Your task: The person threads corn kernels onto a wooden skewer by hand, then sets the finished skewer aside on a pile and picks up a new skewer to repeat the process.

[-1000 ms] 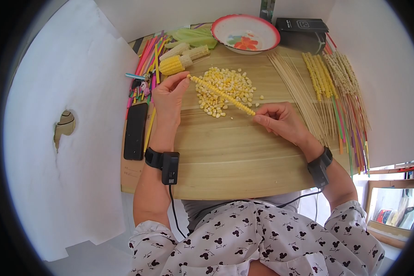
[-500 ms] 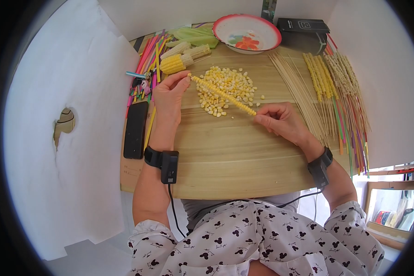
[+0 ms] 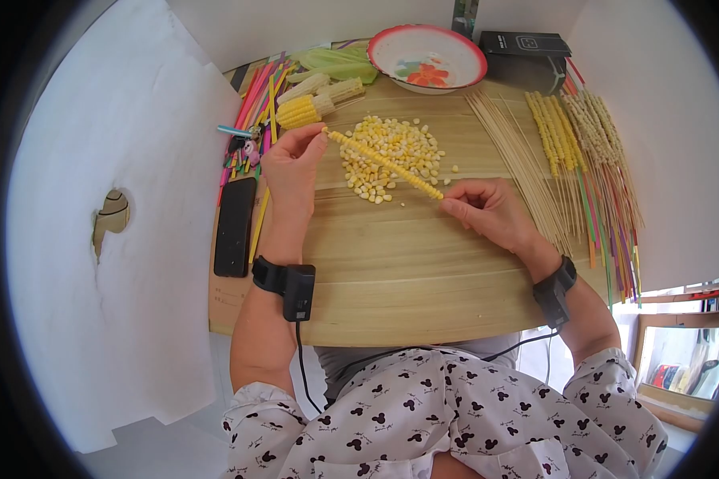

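A stick threaded with yellow corn kernels (image 3: 385, 164) slants down to the right between my hands. My left hand (image 3: 295, 164) pinches its upper left end between thumb and fingertips. At the lower right end, the thumb and fingers of my right hand (image 3: 487, 209) are closed on it. Beneath and behind the strung kernels lies a pile of loose yellow and white kernels (image 3: 375, 180) on the wooden table (image 3: 399, 295).
Corn cobs (image 3: 297, 112), husks (image 3: 335, 61) and a red-rimmed bowl (image 3: 383, 70) stand at the back. Colored strips (image 3: 256, 96) and a phone (image 3: 236, 227) lie left. Bare sticks (image 3: 511, 148), kernel-covered skewers (image 3: 547, 132) and a black box (image 3: 527, 64) are right.
My left hand has shifted very slightly left, and its wrist has turned a little. The corn-threaded stick stays held at both ends.
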`<state>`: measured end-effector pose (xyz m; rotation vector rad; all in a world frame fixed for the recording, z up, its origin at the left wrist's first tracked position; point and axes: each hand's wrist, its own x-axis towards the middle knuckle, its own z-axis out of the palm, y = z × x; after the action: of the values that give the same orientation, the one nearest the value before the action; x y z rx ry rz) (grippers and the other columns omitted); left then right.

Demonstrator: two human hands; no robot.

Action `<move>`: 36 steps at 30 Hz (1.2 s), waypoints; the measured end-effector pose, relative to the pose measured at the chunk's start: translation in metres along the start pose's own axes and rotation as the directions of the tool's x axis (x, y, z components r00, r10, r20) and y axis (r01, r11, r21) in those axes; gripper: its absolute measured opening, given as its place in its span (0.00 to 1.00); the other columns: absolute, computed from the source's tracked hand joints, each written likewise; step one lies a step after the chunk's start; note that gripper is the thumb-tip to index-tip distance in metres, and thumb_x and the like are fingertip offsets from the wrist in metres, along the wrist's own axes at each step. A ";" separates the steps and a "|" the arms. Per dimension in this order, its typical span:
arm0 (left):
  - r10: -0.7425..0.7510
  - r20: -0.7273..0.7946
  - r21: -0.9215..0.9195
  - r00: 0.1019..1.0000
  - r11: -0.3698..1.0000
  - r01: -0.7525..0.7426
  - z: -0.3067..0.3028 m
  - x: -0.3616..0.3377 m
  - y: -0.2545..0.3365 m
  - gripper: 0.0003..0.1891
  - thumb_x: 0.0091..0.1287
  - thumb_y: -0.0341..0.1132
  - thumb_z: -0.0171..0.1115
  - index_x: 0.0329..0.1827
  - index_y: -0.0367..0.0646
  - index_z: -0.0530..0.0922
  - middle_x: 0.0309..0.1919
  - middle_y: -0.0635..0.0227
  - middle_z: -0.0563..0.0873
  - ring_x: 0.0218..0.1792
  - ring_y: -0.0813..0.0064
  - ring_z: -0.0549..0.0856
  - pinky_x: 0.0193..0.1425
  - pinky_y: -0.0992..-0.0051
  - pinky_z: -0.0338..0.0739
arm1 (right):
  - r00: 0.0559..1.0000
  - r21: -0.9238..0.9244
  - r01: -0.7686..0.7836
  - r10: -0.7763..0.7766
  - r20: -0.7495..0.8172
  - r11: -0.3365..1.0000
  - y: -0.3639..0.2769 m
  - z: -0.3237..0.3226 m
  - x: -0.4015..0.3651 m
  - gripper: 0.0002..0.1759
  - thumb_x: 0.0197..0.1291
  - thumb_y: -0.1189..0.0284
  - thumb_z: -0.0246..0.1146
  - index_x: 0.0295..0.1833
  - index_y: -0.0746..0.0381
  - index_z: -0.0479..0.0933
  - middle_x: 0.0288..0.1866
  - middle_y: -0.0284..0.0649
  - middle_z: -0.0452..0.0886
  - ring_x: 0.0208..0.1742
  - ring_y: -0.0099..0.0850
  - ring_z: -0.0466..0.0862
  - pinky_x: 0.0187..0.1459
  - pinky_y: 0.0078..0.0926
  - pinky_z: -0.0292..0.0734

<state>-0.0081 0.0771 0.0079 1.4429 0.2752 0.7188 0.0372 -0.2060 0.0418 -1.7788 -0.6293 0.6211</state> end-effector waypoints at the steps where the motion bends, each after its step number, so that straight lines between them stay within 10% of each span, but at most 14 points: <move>1: 0.025 -0.007 0.024 1.000 0.999 -0.025 0.001 -0.001 0.000 0.10 0.60 0.25 0.66 0.44 0.34 0.82 0.35 0.70 0.85 0.33 0.86 0.80 0.40 0.85 0.73 | 1.000 -0.015 0.003 -0.003 0.000 1.000 0.000 0.000 0.000 0.06 0.62 0.71 0.64 0.36 0.64 0.81 0.21 0.20 0.70 0.22 0.08 0.64 0.22 0.11 0.57; 8: 0.179 -0.006 0.327 0.984 0.930 -0.167 0.001 -0.004 0.004 0.08 0.62 0.26 0.64 0.43 0.36 0.83 0.32 0.74 0.85 0.31 0.89 0.79 0.37 0.87 0.72 | 0.999 -0.050 0.038 -0.038 -0.003 0.998 -0.003 0.002 -0.002 0.07 0.62 0.72 0.64 0.37 0.65 0.81 0.22 0.19 0.70 0.24 0.09 0.64 0.23 0.12 0.58; 36: 0.254 0.135 0.316 0.958 0.905 -0.285 0.006 -0.006 0.007 0.10 0.62 0.23 0.61 0.46 0.36 0.83 0.37 0.74 0.85 0.36 0.88 0.79 0.44 0.85 0.73 | 0.997 0.093 -0.038 0.032 0.075 0.995 -0.001 -0.011 0.000 0.08 0.63 0.67 0.64 0.37 0.61 0.82 0.17 0.23 0.71 0.18 0.10 0.66 0.19 0.11 0.58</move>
<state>-0.0113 0.0687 0.0142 1.8568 0.1289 0.8568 0.0449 -0.2134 0.0454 -1.6879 -0.6100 0.7317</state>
